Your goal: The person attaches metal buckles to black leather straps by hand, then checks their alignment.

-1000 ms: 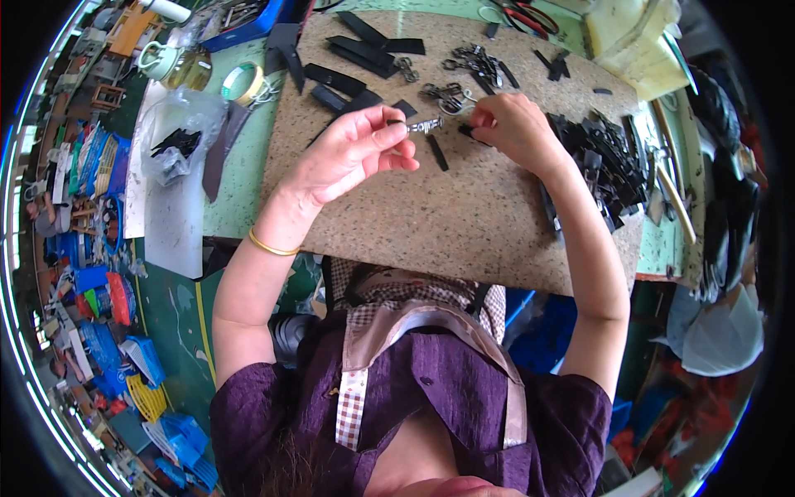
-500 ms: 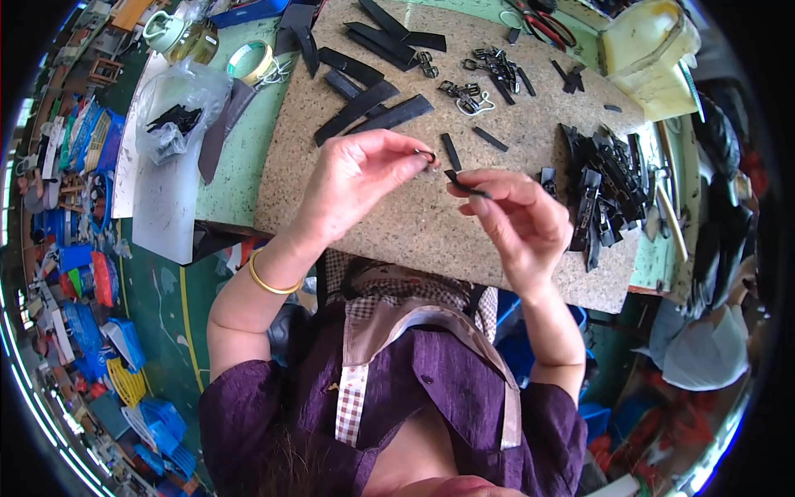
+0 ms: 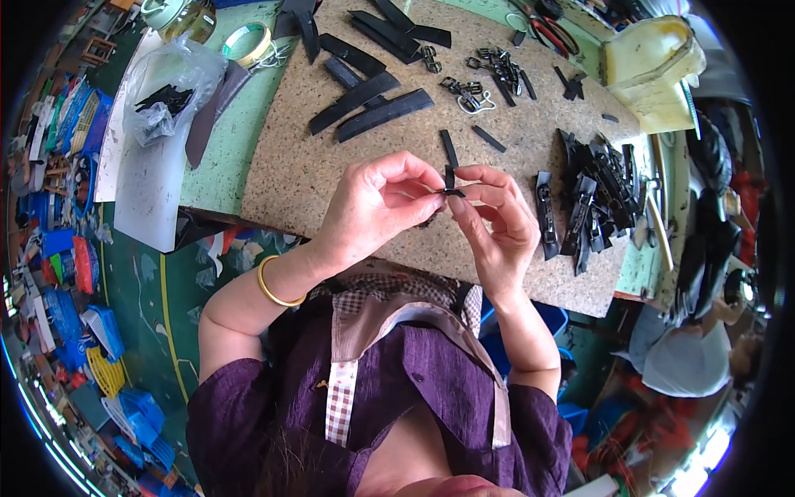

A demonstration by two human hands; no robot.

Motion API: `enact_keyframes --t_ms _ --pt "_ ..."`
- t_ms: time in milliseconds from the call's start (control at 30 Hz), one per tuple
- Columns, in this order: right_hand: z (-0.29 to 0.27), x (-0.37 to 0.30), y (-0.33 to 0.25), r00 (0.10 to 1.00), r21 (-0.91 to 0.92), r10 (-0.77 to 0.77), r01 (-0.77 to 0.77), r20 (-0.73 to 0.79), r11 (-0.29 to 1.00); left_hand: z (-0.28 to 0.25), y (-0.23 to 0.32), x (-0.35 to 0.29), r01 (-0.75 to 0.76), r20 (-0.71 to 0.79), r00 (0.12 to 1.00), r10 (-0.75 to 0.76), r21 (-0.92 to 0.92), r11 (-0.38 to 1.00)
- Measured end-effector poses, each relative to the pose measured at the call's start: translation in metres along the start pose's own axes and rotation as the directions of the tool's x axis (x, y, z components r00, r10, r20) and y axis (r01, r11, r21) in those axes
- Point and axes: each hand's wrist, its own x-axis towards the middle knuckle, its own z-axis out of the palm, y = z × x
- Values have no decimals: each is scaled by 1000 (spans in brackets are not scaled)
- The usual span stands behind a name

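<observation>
My left hand (image 3: 377,199) and my right hand (image 3: 501,219) meet above the board, fingertips nearly touching. Between my right thumb and fingers is pinched a short black strap strip (image 3: 450,177), its end standing up from the fingertips. My left thumb and forefinger close on a small dark buckle, now mostly hidden by the fingers. Whether the strip passes through the buckle I cannot tell. Just beyond the hands lie two loose black strips (image 3: 489,138) on the speckled board (image 3: 290,178). Farther off is a cluster of small metal buckles (image 3: 499,65).
Wide black strips (image 3: 385,116) lie at the board's far left. Finished-looking black straps with buckles (image 3: 600,190) are heaped at right. A plastic bag (image 3: 178,91), tape roll (image 3: 248,43) and jar (image 3: 178,18) stand left; a yellowish container (image 3: 650,70) stands far right.
My hands have come together, the right moving left and slightly nearer, the left moving right and nearer. The strip has reached my left fingertips. The whole view has shifted slightly.
</observation>
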Motion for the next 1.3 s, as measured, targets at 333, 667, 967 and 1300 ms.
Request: enact_keyframes --t_ms 333,667,967,1300 --pt "0 3 -6 873 429 459 -481 161 764 0 -7 -8 -197 -27 979 202 140 970" --pt "9 -5 8 919 460 386 -378 81 804 0 -12 -5 -66 -21 998 66 4 998" --pt "9 -4 15 889 605 457 -355 -17 713 -18 -8 29 -251 -52 959 278 293 922" --pt "-2 1 8 841 669 541 -414 21 617 -56 -17 86 -259 178 882 437 957 132"
